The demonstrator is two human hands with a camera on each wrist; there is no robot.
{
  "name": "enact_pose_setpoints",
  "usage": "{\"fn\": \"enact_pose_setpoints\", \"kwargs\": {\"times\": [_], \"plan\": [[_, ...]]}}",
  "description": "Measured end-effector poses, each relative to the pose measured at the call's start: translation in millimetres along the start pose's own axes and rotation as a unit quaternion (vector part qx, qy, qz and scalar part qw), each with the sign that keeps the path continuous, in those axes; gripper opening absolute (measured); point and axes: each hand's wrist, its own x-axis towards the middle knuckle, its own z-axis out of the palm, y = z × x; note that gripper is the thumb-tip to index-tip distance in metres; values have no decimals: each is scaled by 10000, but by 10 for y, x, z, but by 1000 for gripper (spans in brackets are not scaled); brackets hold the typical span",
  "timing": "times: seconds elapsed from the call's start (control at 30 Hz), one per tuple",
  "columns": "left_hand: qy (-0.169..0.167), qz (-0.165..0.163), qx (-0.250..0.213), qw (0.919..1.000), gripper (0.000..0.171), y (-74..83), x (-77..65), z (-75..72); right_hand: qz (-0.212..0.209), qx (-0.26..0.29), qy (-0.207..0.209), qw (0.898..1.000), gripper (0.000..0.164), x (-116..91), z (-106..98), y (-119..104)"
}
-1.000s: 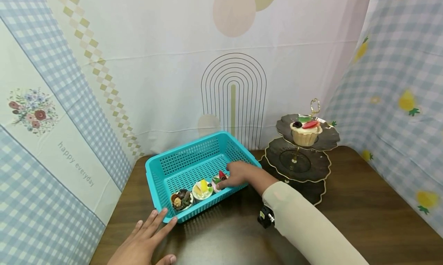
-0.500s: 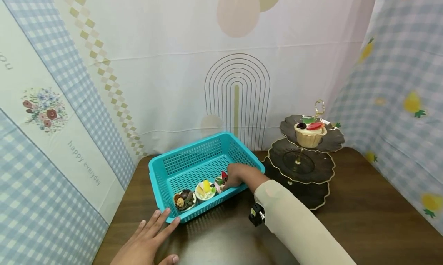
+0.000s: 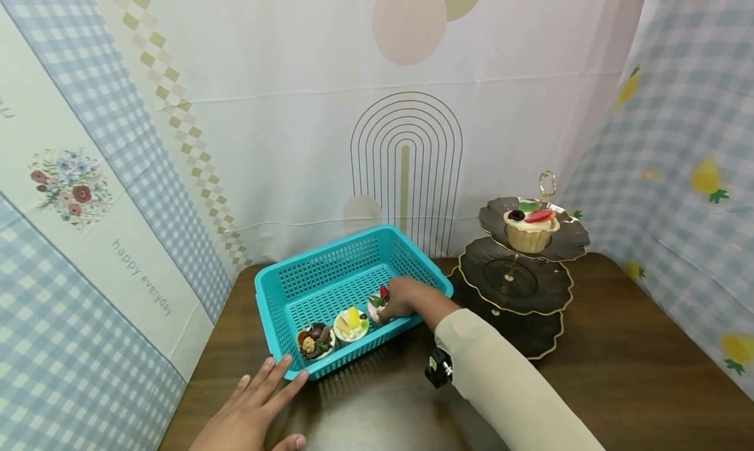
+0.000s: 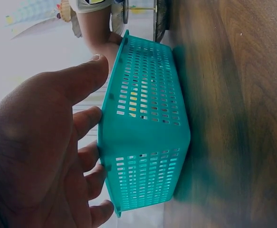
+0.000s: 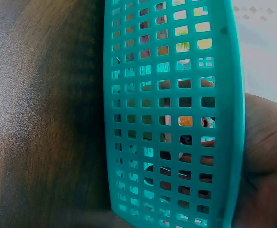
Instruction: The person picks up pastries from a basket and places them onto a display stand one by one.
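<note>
In the head view my right hand [image 3: 406, 296] reaches over the near rim of a turquoise plastic basket [image 3: 318, 258]. Its fingers grip a pink cupcake [image 3: 377, 303] topped with red fruit and a green leaf; most of the fingertips are hidden. Left of it in the basket sit a cream cupcake [image 3: 350, 326] with yellow fruit and a chocolate-and-nut cupcake [image 3: 315, 341]. My left hand [image 3: 250, 405] lies spread, its straight fingertips touching the basket's near left corner. In the left wrist view, the left fingers [image 4: 95, 180] meet the rim.
A dark three-tier stand [image 3: 501, 277] with gold scalloped edges stands right of the basket. On its top tier rests a fruit tart [image 3: 531, 231]. Printed cloth [image 3: 283, 143] hangs behind and on both sides of the wooden table [image 3: 636, 372].
My right forearm has swung slightly left, and the fingers have closed in around the pink cupcake, with the thumb no longer showing. The left hand stays at the basket corner. The head view shifted a little.
</note>
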Motion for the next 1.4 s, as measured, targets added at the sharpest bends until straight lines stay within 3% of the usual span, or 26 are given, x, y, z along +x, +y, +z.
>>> {"fn": "enact_pose_setpoints", "kwargs": {"times": [0.17, 0.4, 0.77, 1.1, 1.4], "plan": [[10, -3, -8, 10000, 75, -6, -1, 1, -18, 134, 59, 9999, 39, -6, 7, 4], [13, 3, -1, 10000, 75, -4, 1, 3, 16, -207, -136, 9997, 68, 28, 12, -32], [51, 19, 8, 10000, 75, -10, 10, 18, 275, -304, -176, 9990, 58, 119, 37, -10], [52, 10, -23, 10000, 75, -4, 7, 12, 339, -298, -136, 9989, 93, 110, 61, -1], [69, 6, -34, 10000, 75, -4, 3, 7, 241, -265, 134, 9993, 85, 105, 73, 8]]}}
